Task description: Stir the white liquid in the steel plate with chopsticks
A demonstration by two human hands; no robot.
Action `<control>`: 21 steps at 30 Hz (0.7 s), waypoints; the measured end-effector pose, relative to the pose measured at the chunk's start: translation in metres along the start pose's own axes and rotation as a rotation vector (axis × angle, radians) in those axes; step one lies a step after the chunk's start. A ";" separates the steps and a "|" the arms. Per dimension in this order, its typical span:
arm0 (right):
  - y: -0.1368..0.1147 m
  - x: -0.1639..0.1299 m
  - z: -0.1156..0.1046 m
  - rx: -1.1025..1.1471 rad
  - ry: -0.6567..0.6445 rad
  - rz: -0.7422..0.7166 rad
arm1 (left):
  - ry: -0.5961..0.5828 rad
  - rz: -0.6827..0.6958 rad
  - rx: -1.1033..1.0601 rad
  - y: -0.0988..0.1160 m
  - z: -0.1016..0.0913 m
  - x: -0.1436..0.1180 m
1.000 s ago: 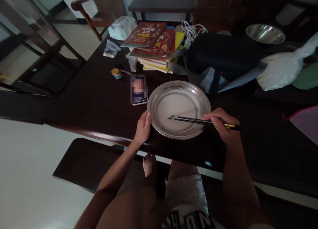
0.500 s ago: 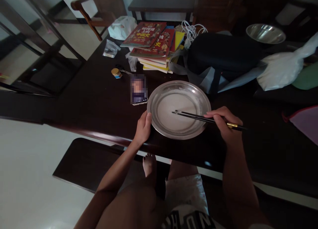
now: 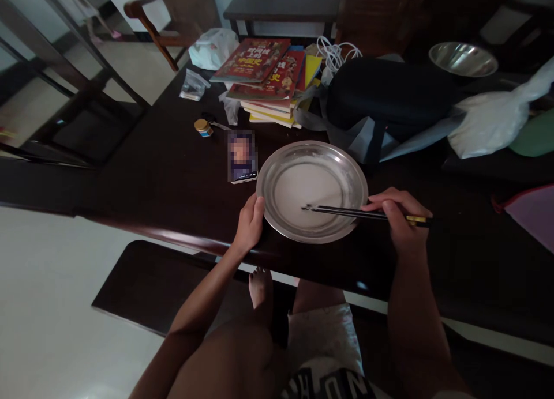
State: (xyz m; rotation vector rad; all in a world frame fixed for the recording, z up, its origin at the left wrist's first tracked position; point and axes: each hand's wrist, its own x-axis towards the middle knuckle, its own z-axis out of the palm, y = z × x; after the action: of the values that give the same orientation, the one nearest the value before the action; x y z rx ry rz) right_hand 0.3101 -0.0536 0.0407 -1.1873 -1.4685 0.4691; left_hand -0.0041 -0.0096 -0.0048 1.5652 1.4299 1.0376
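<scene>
A shallow steel plate (image 3: 346, 169) with a pale liquid or batter in its bottom sits near the front edge of a dark wooden table (image 3: 164, 180). My left hand (image 3: 250, 221) grips the plate's left rim. My right hand (image 3: 400, 217) holds a pair of black chopsticks (image 3: 341, 212) with gold ends, lying almost level, tips resting in the pale layer right of the plate's middle.
A phone (image 3: 242, 156) lies just left of the plate, a small jar (image 3: 202, 127) beyond it. Stacked books (image 3: 268, 79), a black bag (image 3: 389, 96), white plastic bags (image 3: 489, 122) and a steel bowl (image 3: 462, 59) crowd the far side. A bench (image 3: 147, 283) stands below the table.
The chopstick tips have shifted a little to the right and toward me across the plate, and my right hand has drawn back rightward. My left hand has stayed on the rim.
</scene>
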 end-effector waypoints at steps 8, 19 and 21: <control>-0.001 0.001 0.000 -0.027 -0.040 -0.014 | 0.006 0.005 -0.003 0.001 0.001 0.000; 0.005 0.000 0.000 -0.084 0.032 -0.009 | -0.004 0.008 -0.005 -0.001 0.000 0.001; 0.005 -0.001 0.001 -0.052 0.076 -0.016 | -0.005 0.006 -0.005 -0.001 0.000 0.001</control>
State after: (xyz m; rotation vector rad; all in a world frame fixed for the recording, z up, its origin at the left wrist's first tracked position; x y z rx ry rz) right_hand 0.3112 -0.0523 0.0355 -1.2201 -1.4311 0.3728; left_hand -0.0044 -0.0091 -0.0053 1.5684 1.4195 1.0389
